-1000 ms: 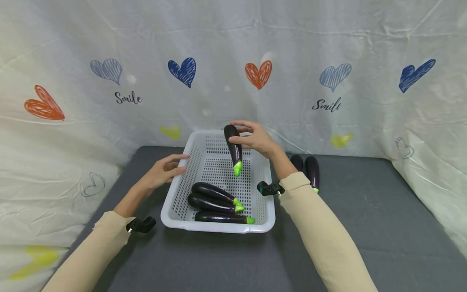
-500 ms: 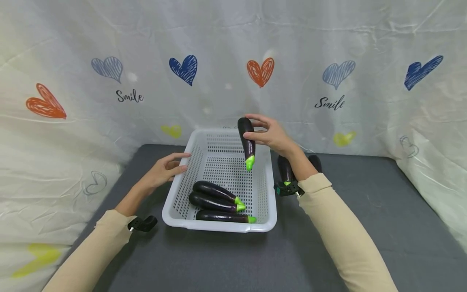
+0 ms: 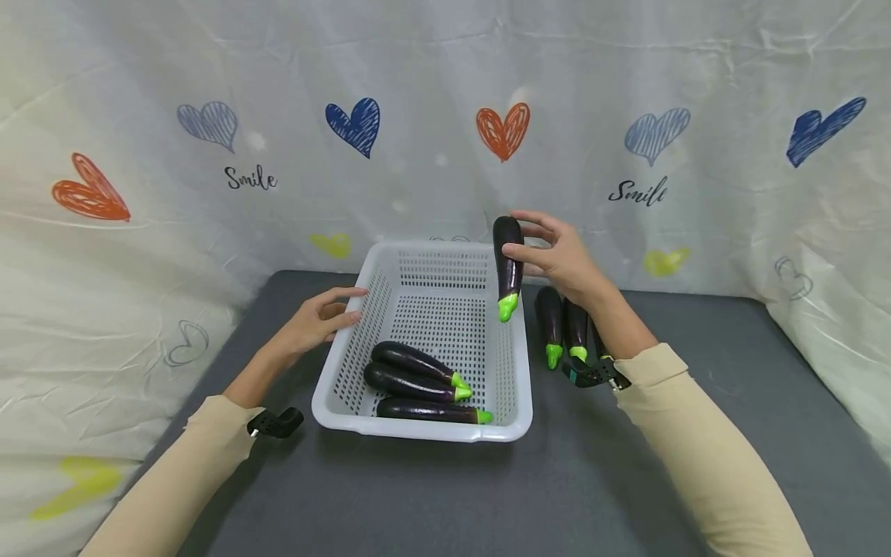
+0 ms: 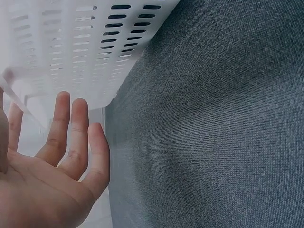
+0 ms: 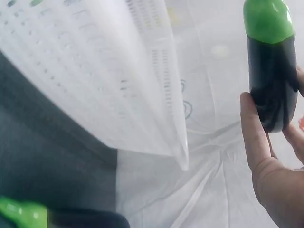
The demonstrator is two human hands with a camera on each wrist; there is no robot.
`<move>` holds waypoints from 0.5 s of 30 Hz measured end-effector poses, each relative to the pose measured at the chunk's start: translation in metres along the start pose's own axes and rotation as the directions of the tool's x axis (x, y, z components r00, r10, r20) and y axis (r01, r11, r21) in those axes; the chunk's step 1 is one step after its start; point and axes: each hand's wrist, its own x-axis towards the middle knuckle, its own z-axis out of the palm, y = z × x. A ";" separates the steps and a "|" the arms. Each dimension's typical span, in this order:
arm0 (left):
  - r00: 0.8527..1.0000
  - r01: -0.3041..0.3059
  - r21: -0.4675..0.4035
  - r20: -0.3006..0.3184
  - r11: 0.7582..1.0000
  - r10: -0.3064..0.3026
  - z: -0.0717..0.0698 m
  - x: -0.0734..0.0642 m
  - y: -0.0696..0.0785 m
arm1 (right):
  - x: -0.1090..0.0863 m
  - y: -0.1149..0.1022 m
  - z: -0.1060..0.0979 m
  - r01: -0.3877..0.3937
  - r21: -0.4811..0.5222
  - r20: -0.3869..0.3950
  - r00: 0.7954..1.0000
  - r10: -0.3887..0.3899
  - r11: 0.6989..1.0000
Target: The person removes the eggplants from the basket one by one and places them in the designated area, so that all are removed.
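The right hand (image 3: 560,251) holds an eggplant (image 3: 509,255) between thumb and fingers, near its dark, rounded end. The eggplant hangs close to upright, green end down, by the far right part of the basket (image 3: 418,430). The right wrist view shows it apart from the basket wall.

The left hand (image 3: 320,319) is at the basket's left rim, its thumb and index finger touching the edge. Its fingers are spread and loosely bent; in the left wrist view, three of them lie outside the perforated wall.

Three eggplants lie in the near half of the basket: the far one (image 3: 420,363), the middle one (image 3: 411,384) and the near one (image 3: 428,411). All have their green ends to the right. The first two lie side by side.

Three more are on the dark surface (image 3: 390,503), just right of the basket, green ends toward the person. The left one (image 3: 550,317) and the next one (image 3: 575,325) show well; the third is mostly hidden behind the right wrist.

Behind hangs a pale sheet (image 3: 431,54) printed with hearts (image 3: 503,131) and "Smile". Both sleeves (image 3: 703,441) are beige.
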 end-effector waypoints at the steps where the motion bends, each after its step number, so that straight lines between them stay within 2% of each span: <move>1: 1.000 -0.001 -0.005 -0.001 1.000 0.001 0.000 0.000 0.000 | -0.002 -0.001 -0.002 0.001 -0.002 -0.002 1.000 -0.001 1.000; 7: 1.000 0.000 0.006 -0.012 1.000 0.000 0.000 -0.001 0.000 | -0.013 -0.007 -0.010 -0.004 -0.005 -0.004 1.000 0.004 1.000; 15: 1.000 -0.004 -0.008 -0.002 1.000 0.004 0.000 0.000 -0.002 | -0.035 -0.003 -0.020 -0.069 -0.068 0.002 0.998 0.069 0.995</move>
